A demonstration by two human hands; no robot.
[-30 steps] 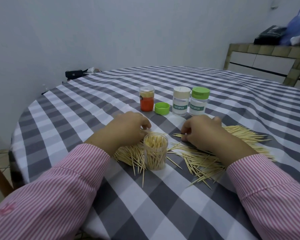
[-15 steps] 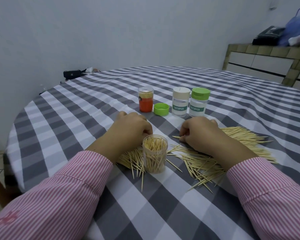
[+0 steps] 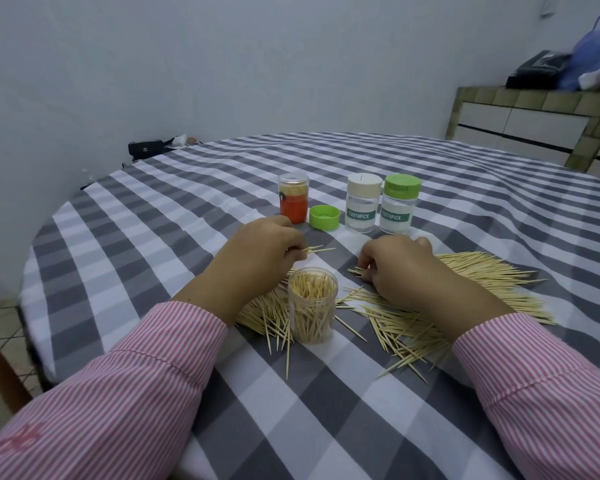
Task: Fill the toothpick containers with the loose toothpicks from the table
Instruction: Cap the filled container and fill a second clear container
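An open clear container point(image 3: 312, 308), partly filled with upright toothpicks, stands between my hands. My left hand point(image 3: 257, 251) is raised just behind it and pinches a small bunch of toothpicks point(image 3: 317, 250) pointing right. My right hand point(image 3: 400, 265) rests on the big pile of loose toothpicks point(image 3: 465, 271), its fingers curled and pinching a few at the pile's left edge. More loose toothpicks point(image 3: 267, 317) lie under my left wrist.
Behind my hands stand an orange-labelled container point(image 3: 293, 199), a loose green lid point(image 3: 324, 218), a beige-lidded toothpick jar point(image 3: 362, 206) and a green-lidded one point(image 3: 399, 207). The checked tablecloth point(image 3: 326, 410) covers a round table. A black bag point(image 3: 146, 148) lies past its far edge.
My left hand has lifted off the left pile with a small bunch of toothpicks now sticking out of its fingers. My right hand has stayed on the right pile.
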